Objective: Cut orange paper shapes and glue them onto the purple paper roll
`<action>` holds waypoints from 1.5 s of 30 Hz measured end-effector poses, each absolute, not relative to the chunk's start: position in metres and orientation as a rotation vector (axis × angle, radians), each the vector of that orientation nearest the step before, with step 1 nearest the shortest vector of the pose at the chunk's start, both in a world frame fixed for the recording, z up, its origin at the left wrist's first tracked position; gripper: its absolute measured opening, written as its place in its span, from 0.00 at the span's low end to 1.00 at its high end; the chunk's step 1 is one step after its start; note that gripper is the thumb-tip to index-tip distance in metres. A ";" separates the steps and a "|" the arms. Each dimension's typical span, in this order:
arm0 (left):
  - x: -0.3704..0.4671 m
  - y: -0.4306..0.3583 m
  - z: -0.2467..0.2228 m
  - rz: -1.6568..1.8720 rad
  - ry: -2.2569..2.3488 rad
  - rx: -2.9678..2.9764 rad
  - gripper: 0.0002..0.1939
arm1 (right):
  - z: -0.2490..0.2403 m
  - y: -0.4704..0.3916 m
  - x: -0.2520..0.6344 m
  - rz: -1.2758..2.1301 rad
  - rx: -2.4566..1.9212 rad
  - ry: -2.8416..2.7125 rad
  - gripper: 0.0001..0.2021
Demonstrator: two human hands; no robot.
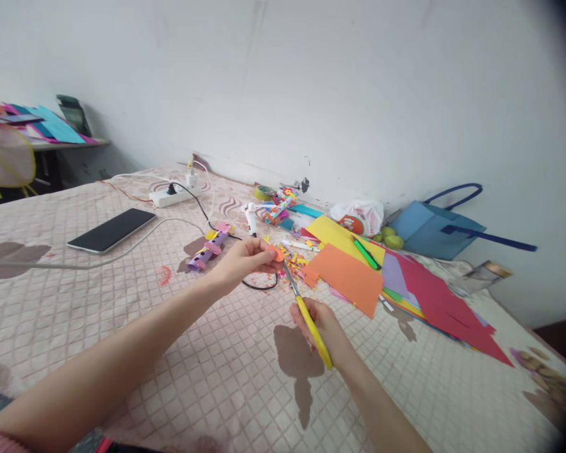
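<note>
Between the thumb and fingers of my left hand is a small piece of orange paper. My right hand grips yellow-handled scissors, their blades pointing up at the paper's edge; whether the blades touch it I cannot tell. Just beyond lies a heap of colourful paper scraps. A purple paper roll with dark spots and pink pieces rests left of my left hand. An orange sheet with a cut corner lies to the right of the scraps.
Left on the patterned cloth are a tablet-like dark device and a power strip with cables. Rightward lie a yellow sheet, a green cutter-like tool, red sheets, green fruits and a blue bag by the wall.
</note>
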State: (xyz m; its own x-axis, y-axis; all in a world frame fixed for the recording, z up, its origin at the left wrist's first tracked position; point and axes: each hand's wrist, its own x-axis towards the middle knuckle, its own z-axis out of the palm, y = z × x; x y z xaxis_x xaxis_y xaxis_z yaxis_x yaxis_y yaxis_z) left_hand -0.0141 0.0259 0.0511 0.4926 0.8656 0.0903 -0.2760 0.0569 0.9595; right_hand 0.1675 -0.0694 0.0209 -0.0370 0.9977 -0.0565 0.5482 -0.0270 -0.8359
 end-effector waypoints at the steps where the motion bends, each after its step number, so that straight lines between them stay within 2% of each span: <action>1: -0.014 0.026 0.051 0.952 0.613 1.215 0.11 | 0.021 -0.069 0.168 0.956 -1.633 -1.641 0.18; 32: -0.014 0.026 0.050 0.984 0.623 1.183 0.11 | 0.018 -0.068 0.168 0.984 -1.636 -1.618 0.20; 45: -0.020 0.030 0.053 0.872 0.577 1.293 0.10 | 0.027 -0.073 0.169 1.327 -1.490 -1.590 0.19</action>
